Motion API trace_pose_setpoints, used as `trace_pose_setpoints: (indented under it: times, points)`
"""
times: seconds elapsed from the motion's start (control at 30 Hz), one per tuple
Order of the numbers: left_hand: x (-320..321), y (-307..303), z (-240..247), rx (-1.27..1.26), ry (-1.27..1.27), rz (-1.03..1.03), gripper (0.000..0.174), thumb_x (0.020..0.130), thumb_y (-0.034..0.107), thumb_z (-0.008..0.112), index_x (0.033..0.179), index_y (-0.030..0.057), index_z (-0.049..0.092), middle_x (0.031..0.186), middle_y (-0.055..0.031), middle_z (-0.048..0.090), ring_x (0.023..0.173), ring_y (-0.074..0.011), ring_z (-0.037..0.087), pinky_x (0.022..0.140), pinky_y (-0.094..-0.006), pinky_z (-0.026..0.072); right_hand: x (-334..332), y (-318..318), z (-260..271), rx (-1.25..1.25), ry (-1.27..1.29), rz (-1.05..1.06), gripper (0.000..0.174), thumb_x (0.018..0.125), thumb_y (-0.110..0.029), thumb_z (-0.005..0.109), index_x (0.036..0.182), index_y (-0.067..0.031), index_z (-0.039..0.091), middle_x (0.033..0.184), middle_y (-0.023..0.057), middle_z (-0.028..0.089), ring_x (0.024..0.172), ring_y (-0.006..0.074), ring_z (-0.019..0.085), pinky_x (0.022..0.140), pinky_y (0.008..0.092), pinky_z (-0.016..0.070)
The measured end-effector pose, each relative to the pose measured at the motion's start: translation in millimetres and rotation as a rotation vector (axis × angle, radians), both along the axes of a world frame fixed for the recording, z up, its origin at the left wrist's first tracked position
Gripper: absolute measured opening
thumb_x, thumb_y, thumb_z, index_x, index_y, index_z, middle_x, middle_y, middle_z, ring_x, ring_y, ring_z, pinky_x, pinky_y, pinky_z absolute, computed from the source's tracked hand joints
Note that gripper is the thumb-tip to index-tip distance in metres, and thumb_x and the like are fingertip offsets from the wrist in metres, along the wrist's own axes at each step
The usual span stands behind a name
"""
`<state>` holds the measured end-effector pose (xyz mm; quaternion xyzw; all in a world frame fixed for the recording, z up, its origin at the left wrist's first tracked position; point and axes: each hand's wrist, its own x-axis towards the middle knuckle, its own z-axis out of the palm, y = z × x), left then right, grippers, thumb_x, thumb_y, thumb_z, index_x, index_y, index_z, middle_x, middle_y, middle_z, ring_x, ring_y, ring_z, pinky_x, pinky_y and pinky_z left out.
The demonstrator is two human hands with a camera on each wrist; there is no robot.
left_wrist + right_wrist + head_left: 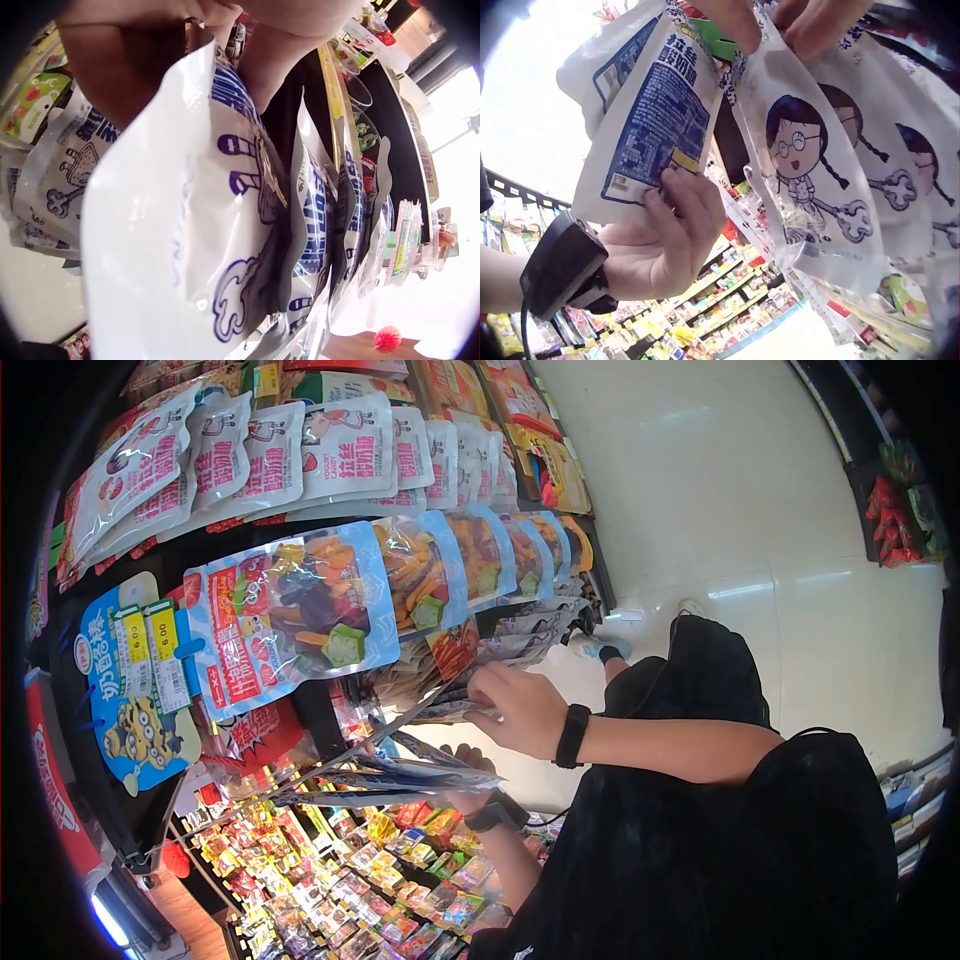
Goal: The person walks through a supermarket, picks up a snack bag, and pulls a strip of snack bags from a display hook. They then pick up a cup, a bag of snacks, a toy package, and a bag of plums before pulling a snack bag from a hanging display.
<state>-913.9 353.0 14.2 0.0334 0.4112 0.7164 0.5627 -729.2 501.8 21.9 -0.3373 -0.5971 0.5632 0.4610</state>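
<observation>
Hands both on the pouches — a fanned bunch of white-and-blue packs hanging at the front of the rack, just below the row of orange bags.

Left hand is under the near end of the bunch. Right wrist view shows its fingers curled together against the printed back of the blue-back pouch; its thumb is hidden. In the left wrist view its fingers are clamped on the top edge of the front pack, with more packs edge-on behind.

Right hand sits above, on the upper packs of the same bunch, fingers bent and close together. Its fingertips pinch the top of the cartoon pouch — same girl print on the pack beside it.

Around it:
- white bags on the rack's top row
- price tags at the rack's left edge
- candy shelf below the hands
- pale floor to the right
</observation>
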Motion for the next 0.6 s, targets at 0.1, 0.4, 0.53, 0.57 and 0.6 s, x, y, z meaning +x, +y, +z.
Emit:
trace_pose_setpoints:
  times: [0.1, 0.4, 0.53, 0.57, 0.6]
  points:
    - [-1, 2, 0, 0.019, -0.05, -0.041, 0.011, 0.087, 0.019, 0.058, 0.094, 0.0117, 0.056, 0.07, 0.0047, 0.042, 0.063, -0.007, 0.039, 0.055, -0.0203, 0.0357, -5, -5, -6, 0.0, 0.029, -0.012, 0.018, 0.076, -0.012, 0.067, 0.089, -0.0064, 0.056, 0.079, 0.0069, 0.058, 0.069, 0.0276, 0.06, 0.06, 0.0375, 0.0484]
    - [-7, -2, -8, -0.019, 0.063, -0.064, 0.021, 0.087, 0.024, 0.059, 0.102, 0.0101, 0.058, 0.086, -0.0005, 0.06, 0.081, -0.0122, 0.057, 0.07, -0.0284, 0.0485, -6, -11, 6, 0.101, 0.129, 0.029, 0.017, 0.076, -0.004, 0.062, 0.093, -0.0077, 0.066, 0.08, 0.0071, 0.055, 0.073, 0.027, 0.058, 0.062, 0.0366, 0.0477]
    - [-2, -3, -10, -0.14, 0.131, 0.103, 0.021, 0.087, 0.023, 0.058, 0.103, 0.0098, 0.059, 0.089, -0.0023, 0.062, 0.084, -0.0149, 0.06, 0.076, -0.0325, 0.0497, -7, -13, 9, 0.112, 0.206, 0.039, 0.019, 0.076, -0.003, 0.064, 0.094, -0.0086, 0.067, 0.083, 0.0064, 0.057, 0.075, 0.0265, 0.059, 0.065, 0.0351, 0.0481]
    - [-1, -2, -9, -0.141, 0.136, 0.118, 0.021, 0.086, 0.023, 0.058, 0.103, 0.0099, 0.059, 0.089, -0.0023, 0.062, 0.084, -0.015, 0.06, 0.076, -0.0326, 0.0497, -7, -12, 8, 0.115, 0.217, 0.045, 0.019, 0.077, -0.003, 0.063, 0.094, -0.0084, 0.067, 0.084, 0.0066, 0.058, 0.076, 0.0268, 0.059, 0.065, 0.0353, 0.0484]
    - [-1, 1, -10, -0.145, 0.141, 0.125, 0.021, 0.086, 0.023, 0.058, 0.103, 0.01, 0.059, 0.089, -0.0023, 0.062, 0.084, -0.015, 0.06, 0.076, -0.0327, 0.0496, -7, -12, 7, 0.118, 0.226, 0.052, 0.019, 0.077, -0.003, 0.063, 0.095, -0.0083, 0.067, 0.085, 0.0068, 0.059, 0.077, 0.0271, 0.06, 0.066, 0.0355, 0.0487]
